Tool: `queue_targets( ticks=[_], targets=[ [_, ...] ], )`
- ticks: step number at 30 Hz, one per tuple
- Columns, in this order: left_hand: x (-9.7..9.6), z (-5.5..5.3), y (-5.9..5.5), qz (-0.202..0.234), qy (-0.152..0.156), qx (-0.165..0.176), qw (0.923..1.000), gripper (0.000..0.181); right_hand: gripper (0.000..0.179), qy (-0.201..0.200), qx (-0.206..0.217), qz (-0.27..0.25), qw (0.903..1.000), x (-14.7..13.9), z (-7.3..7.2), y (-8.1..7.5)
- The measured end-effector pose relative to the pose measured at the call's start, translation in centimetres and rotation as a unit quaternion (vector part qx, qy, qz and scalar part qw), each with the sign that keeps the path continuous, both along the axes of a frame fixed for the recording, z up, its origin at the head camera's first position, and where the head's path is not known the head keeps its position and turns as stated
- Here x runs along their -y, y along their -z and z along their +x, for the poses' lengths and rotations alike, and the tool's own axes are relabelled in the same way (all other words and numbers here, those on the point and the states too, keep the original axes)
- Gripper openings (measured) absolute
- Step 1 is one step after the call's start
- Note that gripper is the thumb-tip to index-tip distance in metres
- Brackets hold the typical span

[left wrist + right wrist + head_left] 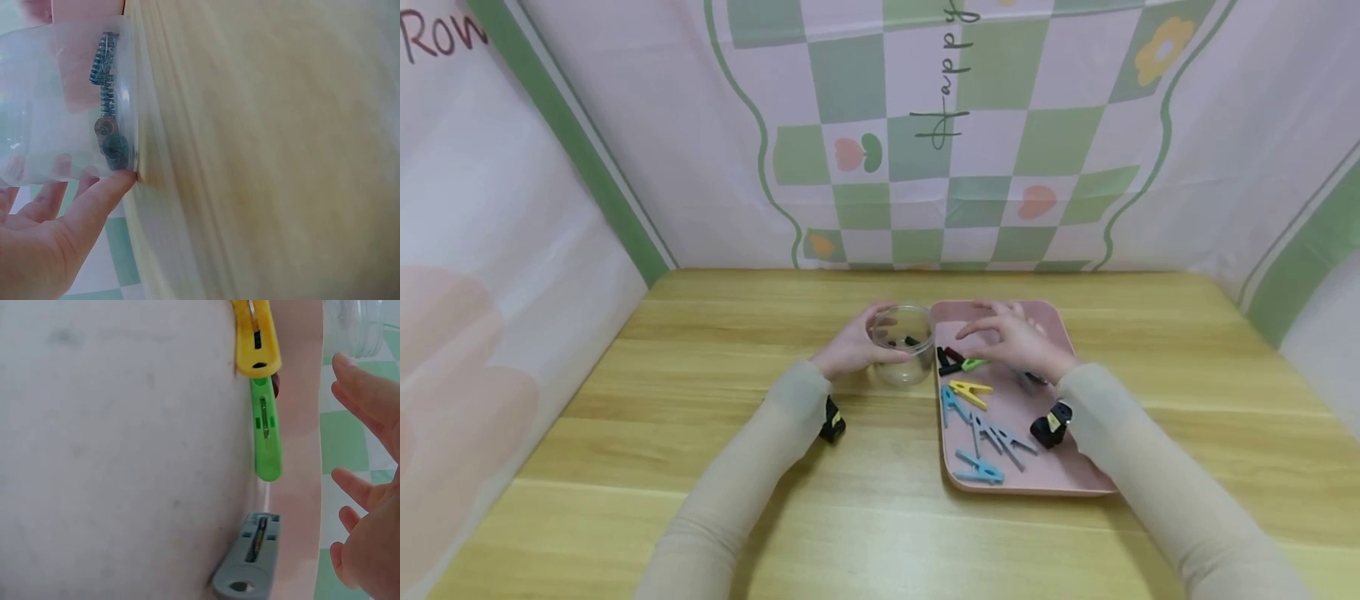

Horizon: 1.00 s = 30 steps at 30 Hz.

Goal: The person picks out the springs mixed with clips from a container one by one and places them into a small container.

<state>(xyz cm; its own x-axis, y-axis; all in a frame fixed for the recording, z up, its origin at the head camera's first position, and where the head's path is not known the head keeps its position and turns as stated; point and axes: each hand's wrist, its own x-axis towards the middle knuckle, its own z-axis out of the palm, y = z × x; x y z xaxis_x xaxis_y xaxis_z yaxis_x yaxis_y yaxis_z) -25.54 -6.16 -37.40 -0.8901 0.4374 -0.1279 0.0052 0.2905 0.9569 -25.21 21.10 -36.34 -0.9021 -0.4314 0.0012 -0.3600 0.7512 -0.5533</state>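
Observation:
My left hand (861, 343) grips a clear round jar (904, 371), its thumb and fingers about the wall. Small dark ribbed pieces (107, 81) lie in the bottom of the jar, one of them brownish. With its fingers spread and nothing between them, my right hand (1018, 337) hovers over the far part of the pink tray (1067, 471). Below it, near the tray's left wall, are a green clothespin (267, 431) and several short black and dark red pieces (950, 360). A grey clothespin (250, 556) sits under the right hand, partly hidden in the head view.
Nearer the front, the tray holds a yellow clothespin (972, 392), two blue clothespins (979, 468) and grey clothespins (1000, 437). The jar stands close beside the tray's left wall on the wooden table (880, 533). A patterned cloth (917, 192) hangs behind the table.

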Motion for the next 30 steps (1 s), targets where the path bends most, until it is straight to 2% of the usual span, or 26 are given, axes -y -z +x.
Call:
queue_targets(
  ticks=[8,14,23,30],
  targets=[
    [0.0,-0.2,0.1,-0.002,-0.001,0.003,1.0,0.089,0.03,-0.01,-0.002,-0.023,0.9997,-0.2,-0.4,0.5],
    [0.0,0.0,0.0,-0.002,-0.004,0.001,1.0,0.089,0.032,-0.004,0.004,-0.007,1.0,0.0,-0.4,0.9],
    [0.0,0.1,-0.1,-0.01,-0.003,-0.003,0.9999,0.088,0.025,-0.039,-0.017,0.005,0.9991,0.0,-0.3,1.6],
    [0.0,0.2,-0.2,-0.01,-0.008,-0.001,0.9999,0.089,0.025,-0.037,-0.002,0.013,0.9992,0.2,-0.2,1.5]
  ],
)
